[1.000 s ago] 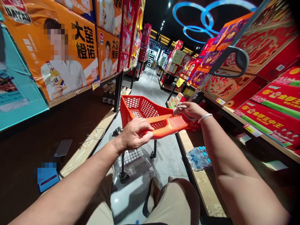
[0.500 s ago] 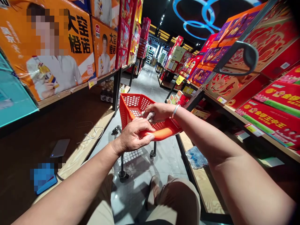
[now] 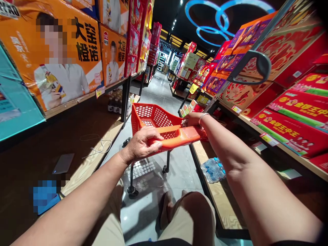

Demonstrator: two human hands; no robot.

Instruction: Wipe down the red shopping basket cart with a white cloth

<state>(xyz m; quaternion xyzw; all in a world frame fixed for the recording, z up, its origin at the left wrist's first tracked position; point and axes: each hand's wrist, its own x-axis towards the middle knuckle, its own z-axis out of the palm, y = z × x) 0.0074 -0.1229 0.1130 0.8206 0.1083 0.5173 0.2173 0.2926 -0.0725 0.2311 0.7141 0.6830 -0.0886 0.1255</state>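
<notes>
An orange-red shopping cart (image 3: 169,118) with a perforated basket stands in front of me, on dark legs with castors. My left hand (image 3: 145,143) is closed around the left part of its orange handle (image 3: 169,142), thumb on top. At the right end of the handle, my right hand (image 3: 192,119) is curled with its fingers at the basket's rear rim. What it holds is mostly hidden under the fingers. A pale bracelet (image 3: 204,118) circles the right wrist. The visible part of the basket shows only its perforated walls and floor.
Orange drink cartons (image 3: 69,61) line the left shelf, above dark bottles (image 3: 115,104). A grey flat device (image 3: 63,163) and white cable (image 3: 102,145) lie lower. Red gift boxes (image 3: 287,130) fill the right shelf, above wrapped water bottles (image 3: 213,169). The tiled aisle (image 3: 153,90) runs ahead.
My right hand has slid right along the cart's rear rim toward the handle's end; a pale, bunched thing showed at its fingers before. The left hand keeps its grip, shifted slightly left in view.
</notes>
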